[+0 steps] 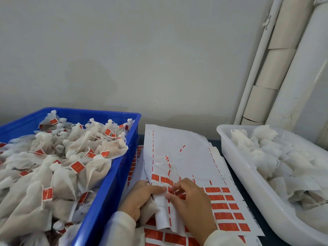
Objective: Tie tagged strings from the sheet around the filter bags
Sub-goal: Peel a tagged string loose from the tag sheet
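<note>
Head view, looking down: blue crate [110, 174] sitting at left, brimming with tied filter bags [58, 162] wearing red tags. White tub [248, 176] standing at right, holding loose untied bags [276, 153]. Lying between them, on the dark table [217, 142], a stack of white sheets [188, 151] carrying rows of red tags [220, 206], upper part mostly stripped, a few stray strings [168, 164] left on it. Left hand [140, 197] gripping a filter bag [150, 210] against the sheet's near left edge, forefinger reaching across the paper. Right hand [190, 197] resting on the sheet just beside it, fingertips [173, 189] curling narrowly and pinching at a tagged string [171, 190]; actual hold too small for telling.
</note>
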A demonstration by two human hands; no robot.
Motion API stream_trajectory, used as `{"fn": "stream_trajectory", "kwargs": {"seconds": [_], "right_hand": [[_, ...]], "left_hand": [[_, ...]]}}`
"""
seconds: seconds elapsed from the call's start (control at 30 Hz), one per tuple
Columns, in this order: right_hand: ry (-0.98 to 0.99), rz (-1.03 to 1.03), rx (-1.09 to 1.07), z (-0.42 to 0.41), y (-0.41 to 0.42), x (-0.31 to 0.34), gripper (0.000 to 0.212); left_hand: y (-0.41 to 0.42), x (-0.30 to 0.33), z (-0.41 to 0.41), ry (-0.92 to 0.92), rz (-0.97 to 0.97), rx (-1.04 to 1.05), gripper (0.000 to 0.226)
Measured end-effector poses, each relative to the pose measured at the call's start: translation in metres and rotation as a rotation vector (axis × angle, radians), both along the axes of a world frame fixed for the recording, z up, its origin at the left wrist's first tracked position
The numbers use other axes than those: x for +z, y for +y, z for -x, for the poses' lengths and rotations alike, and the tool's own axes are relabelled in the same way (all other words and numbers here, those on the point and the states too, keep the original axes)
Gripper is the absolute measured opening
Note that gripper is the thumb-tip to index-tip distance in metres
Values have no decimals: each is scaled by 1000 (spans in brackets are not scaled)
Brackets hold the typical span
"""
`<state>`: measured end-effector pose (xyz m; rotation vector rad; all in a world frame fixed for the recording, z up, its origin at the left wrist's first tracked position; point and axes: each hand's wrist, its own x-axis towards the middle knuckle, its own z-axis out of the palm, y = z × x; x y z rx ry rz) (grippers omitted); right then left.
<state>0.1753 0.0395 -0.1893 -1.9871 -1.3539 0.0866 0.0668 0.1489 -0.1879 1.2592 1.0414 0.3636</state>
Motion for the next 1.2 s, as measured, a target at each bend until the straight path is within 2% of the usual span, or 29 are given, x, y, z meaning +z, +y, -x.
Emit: {"fn": "stream_trajectory", "kwargs": {"seconds": [0.4, 0.57, 0.7, 0.97, 1.2], "right_hand": [[-106, 95, -83, 8, 16, -9, 10], [-158, 107, -89, 11, 18, -13, 21], [-87, 76, -116, 9, 14, -14, 15], [198, 7, -143, -2, 11, -15, 7], [276, 6, -85, -9, 12, -17, 8]], "left_hand": [[-3, -2, -5, -27, -111, 67, 24], [-2, -5, -5, 4, -136, 82, 24], [-1, -5, -4, -12, -126, 84, 21], [0, -6, -3, 0, -127, 74, 19], [0, -4, -2, -16, -98, 63, 19]]}}
